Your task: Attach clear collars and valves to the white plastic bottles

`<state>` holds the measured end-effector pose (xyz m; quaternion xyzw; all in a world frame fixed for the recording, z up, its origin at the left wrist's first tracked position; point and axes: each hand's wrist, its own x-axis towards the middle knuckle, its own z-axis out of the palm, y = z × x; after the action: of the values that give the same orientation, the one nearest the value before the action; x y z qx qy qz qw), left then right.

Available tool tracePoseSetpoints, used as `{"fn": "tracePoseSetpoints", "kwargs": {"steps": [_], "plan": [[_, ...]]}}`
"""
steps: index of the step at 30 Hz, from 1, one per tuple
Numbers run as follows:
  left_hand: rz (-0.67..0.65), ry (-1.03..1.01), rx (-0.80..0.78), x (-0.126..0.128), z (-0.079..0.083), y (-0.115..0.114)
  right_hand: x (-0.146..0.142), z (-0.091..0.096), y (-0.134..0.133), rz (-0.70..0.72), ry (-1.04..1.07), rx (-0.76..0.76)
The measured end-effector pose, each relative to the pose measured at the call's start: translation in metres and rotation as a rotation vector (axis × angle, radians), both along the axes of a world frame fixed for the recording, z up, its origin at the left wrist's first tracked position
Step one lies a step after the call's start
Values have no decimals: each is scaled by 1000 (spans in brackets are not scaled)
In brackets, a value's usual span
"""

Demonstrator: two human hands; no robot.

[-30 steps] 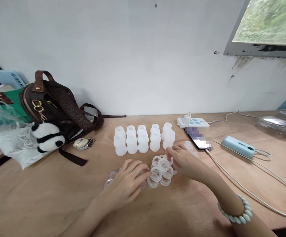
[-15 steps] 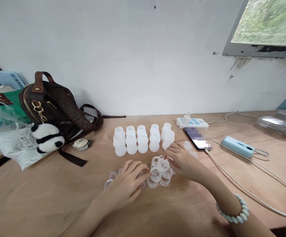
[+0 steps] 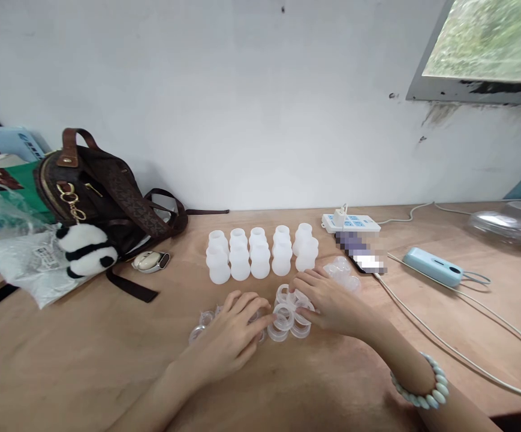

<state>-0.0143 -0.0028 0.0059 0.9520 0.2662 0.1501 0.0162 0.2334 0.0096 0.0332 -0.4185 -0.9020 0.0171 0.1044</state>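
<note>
My left hand [image 3: 235, 329] lies palm down over several clear plastic pieces [image 3: 206, 318], its fingers spread and partly covering them. Its index fingertip reaches the left edge of a pile of translucent plastic rings [image 3: 280, 318]. Over the right side of that pile is my right hand [image 3: 325, 302], thumb and fingers apart around the rings; its palm side is hidden. Behind both hands, white translucent bottle-like containers [image 3: 260, 261] with round open necks stand upright in two close rows. More clear pieces [image 3: 342, 273] lie just behind the right hand.
On the left are a brown backpack [image 3: 107, 186], a panda plush [image 3: 88, 251], a plastic bag [image 3: 30, 264] and a smartwatch [image 3: 163, 262]. A power strip [image 3: 361, 223], a phone [image 3: 354, 252], a white cable [image 3: 422, 327] and a light-blue device [image 3: 433, 267] lie right.
My right hand has shifted slightly left and down over the rings. The rightmost front container, tilted before, now stands upright. My left hand has hardly moved.
</note>
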Motion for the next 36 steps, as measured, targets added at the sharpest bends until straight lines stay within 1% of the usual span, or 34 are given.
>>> {"fn": "tracePoseSetpoints", "kwargs": {"steps": [4, 19, 23, 26, 29, 32, 34, 36], "plan": [[-2, -6, -2, 0, 0, 0, 0, -2, 0, 17, 0, 15], [0, 25, -17, 1, 0, 0, 0, -2, 0, 34, 22, -11], [-12, -11, 11, -1, 1, 0, 3, 1, 0, 6, 94, -4], [-13, -105, 64, -6, 4, 2, 7, 4, 1, -21, 215, 53], [55, -290, 125, -14, 12, 7, 13, 8, 3, -26, 411, 141], [200, -465, 125, -26, 23, 14, 22, 14, 4, -67, 566, 166], [291, -564, 58, -37, 28, 22, 32, 20, 7, -117, 641, 145], [376, -676, -70, -49, 29, 31, 46, 25, 15, -171, 738, 92]]}}
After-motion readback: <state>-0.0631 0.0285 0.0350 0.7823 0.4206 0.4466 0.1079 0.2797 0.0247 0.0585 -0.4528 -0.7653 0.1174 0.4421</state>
